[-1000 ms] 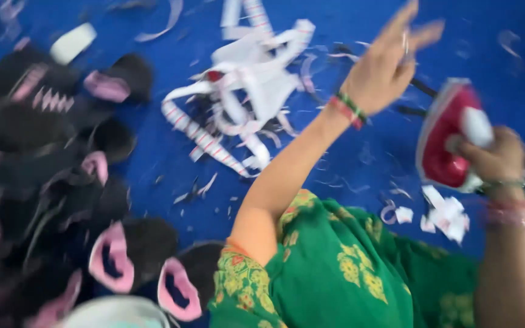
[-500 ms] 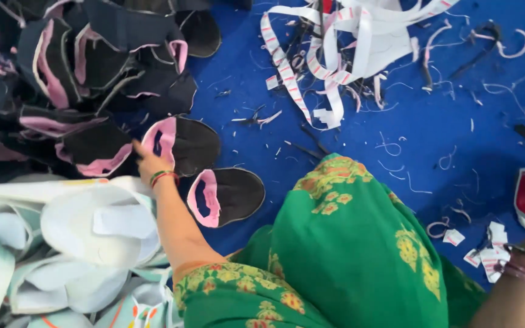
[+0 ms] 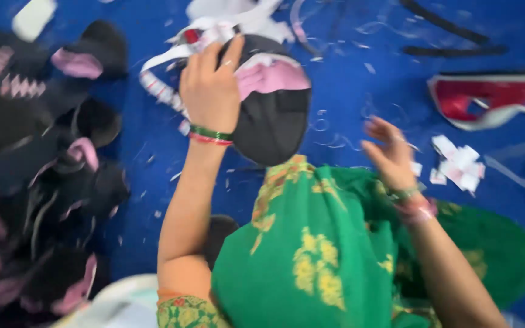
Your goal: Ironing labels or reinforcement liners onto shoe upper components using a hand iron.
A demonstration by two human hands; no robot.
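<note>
Fabric covers nearly everything in view: a blue cloth floor (image 3: 360,91) spreads under the work, strewn with small white scraps. No box, tray or bag shows, so the pieces lie in loose heaps straight on the cloth.

The left hand (image 3: 211,85) is raised above the blue cloth, its fingers curled closed over the upper edge of a black shoe upper (image 3: 271,112) with a pink lining. The piece hangs from that grip, its rounded end pointing down toward the green garment (image 3: 311,243) draped over the person's lap. Green and red bangles (image 3: 211,135) ring the left wrist.

The right hand (image 3: 390,155) is held loosely open with the fingers spread, empty, hovering just right of the black shoe upper and apart from it. It is blurred, so finer detail of the fingers cannot be told.

At the left lies a heap of black and pink shoe uppers (image 3: 44,170), overlapping one another. Behind the raised piece sits a tangle of white strips (image 3: 214,27). At the right edge rests a red iron (image 3: 487,97) with a pale cord, and near it a small cluster of white paper bits (image 3: 460,167). A pale fabric piece (image 3: 123,304) shows at the bottom edge.
</note>
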